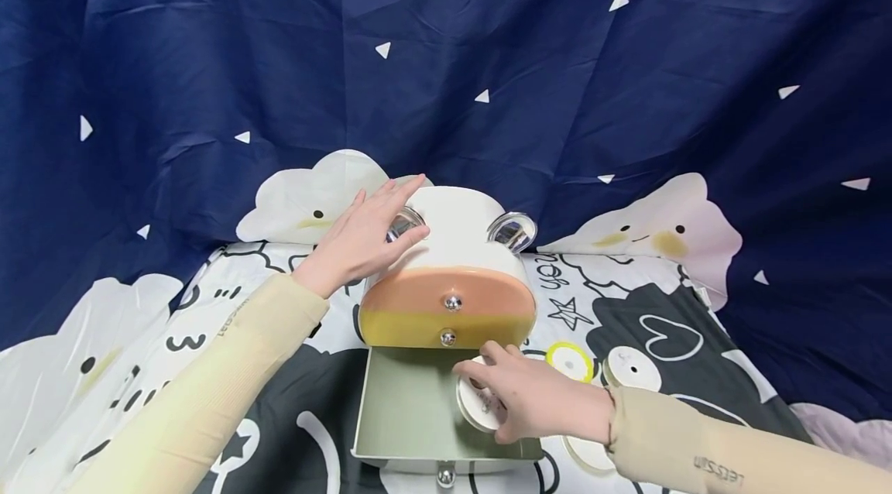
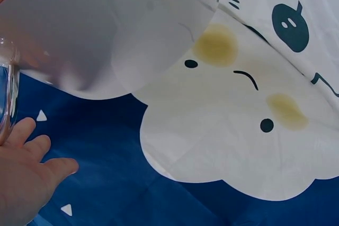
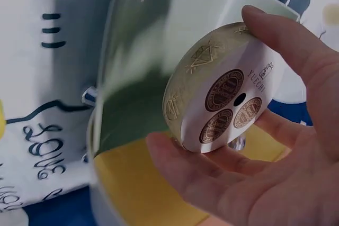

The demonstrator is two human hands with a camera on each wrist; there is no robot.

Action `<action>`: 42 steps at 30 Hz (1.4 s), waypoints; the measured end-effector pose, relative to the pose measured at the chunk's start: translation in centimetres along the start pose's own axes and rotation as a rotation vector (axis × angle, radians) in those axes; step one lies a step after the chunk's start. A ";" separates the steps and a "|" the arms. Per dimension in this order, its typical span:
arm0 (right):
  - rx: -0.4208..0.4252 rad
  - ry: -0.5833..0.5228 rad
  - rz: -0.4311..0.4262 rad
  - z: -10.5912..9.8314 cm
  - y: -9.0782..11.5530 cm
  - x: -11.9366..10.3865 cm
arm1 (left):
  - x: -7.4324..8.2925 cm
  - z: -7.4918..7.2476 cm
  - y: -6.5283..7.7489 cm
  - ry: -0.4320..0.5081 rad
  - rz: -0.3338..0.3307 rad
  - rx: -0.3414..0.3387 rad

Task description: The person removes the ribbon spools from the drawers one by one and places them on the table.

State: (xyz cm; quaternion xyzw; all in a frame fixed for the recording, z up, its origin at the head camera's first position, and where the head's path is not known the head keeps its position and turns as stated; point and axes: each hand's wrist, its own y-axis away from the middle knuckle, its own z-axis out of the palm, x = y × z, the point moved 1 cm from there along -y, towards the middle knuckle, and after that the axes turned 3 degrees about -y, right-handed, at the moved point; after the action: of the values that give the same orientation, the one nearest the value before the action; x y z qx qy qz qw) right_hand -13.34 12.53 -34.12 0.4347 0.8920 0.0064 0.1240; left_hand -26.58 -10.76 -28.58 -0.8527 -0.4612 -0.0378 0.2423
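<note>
A white storage box point(image 1: 456, 227) has shiny silver ears, a closed orange drawer point(image 1: 404, 294) and a closed yellow drawer point(image 1: 404, 330). Below them, the pale green drawer point(image 1: 397, 409) is pulled out. My right hand point(image 1: 540, 399) grips a ribbon spool point(image 3: 228, 93) by its rim, over the right side of that open drawer. Pale ribbon with gold diamond outlines winds round the spool; its white face bears brown round prints. At the box's upper left, my left hand point(image 1: 365, 237) lies against the silver ear point(image 1: 400, 226), fingers straight and thumb spread.
Right of the drawer lie a yellow-rimmed spool point(image 1: 556, 359), a white spool point(image 1: 634, 372) and another pale spool point(image 1: 588, 454) partly behind the right sleeve. Beneath is a black-and-white printed cloth point(image 1: 293, 401). A navy curtain point(image 1: 446, 37) hangs behind the box.
</note>
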 end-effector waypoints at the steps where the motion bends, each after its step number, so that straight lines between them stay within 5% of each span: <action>1: 0.008 -0.009 0.001 -0.1 0.3 0.3 | 0.0 0.0 0.0 0.001 0.002 0.001; 9: 0.113 -0.022 -0.008 -0.8 3.2 3.4 | 0.0 0.1 0.0 0.008 0.021 0.012; 16: 0.118 -0.060 0.096 -0.7 6.0 6.4 | 0.2 0.1 -0.1 -0.014 0.036 0.011; 42: 0.125 -0.204 0.367 4.4 14.0 16.2 | 0.3 0.2 0.1 -0.020 0.049 0.027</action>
State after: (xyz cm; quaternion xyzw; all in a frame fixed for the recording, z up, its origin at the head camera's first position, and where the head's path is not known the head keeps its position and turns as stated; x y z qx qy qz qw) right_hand -11.05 33.44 -40.25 0.5949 0.7795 -0.0706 0.1831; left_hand -26.36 -10.44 -28.70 -0.8606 -0.4433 -0.0168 0.2501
